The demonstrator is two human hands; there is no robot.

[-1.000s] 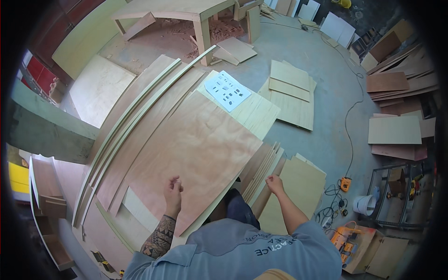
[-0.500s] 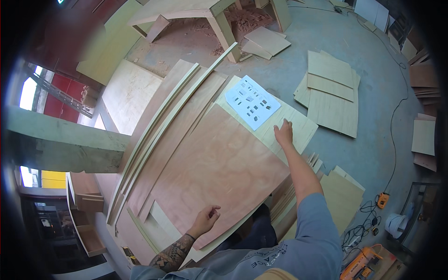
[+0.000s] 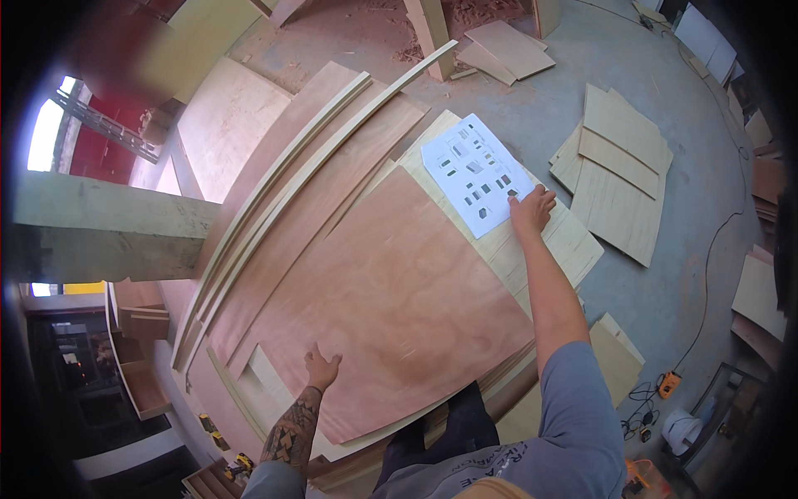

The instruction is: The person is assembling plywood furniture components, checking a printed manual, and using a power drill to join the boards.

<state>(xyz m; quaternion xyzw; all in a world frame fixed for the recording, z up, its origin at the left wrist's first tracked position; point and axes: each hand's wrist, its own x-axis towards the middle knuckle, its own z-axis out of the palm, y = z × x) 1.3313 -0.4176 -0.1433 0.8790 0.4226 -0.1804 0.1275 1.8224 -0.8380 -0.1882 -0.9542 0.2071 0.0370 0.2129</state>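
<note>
A white sheet of paper [image 3: 457, 170] printed with small dark pictures lies over a pale plywood board [image 3: 565, 249] at the far end of the stack. My right hand [image 3: 534, 209] is at the sheet's right edge, its thumb over the paper and its fingers bent around that edge. Below and left of it spreads a large reddish plywood panel [image 3: 407, 299]. Over the panel's near left part is my left hand [image 3: 322, 366], fingers apart and nothing in it. Whether it touches the wood I cannot tell.
Two long pale strips [image 3: 287, 179] run along the stack's left side, near a concrete post [image 3: 116, 224]. Several plywood pieces [image 3: 619, 191] lie on the floor to the right. An orange power tool [image 3: 644, 478] and a cable with an orange box [image 3: 668, 384] are at lower right.
My right hand has come from above the pale board to the paper's edge and closed on it. My left hand has moved forward and left over the panel, its fingers spreading. The view has shifted.
</note>
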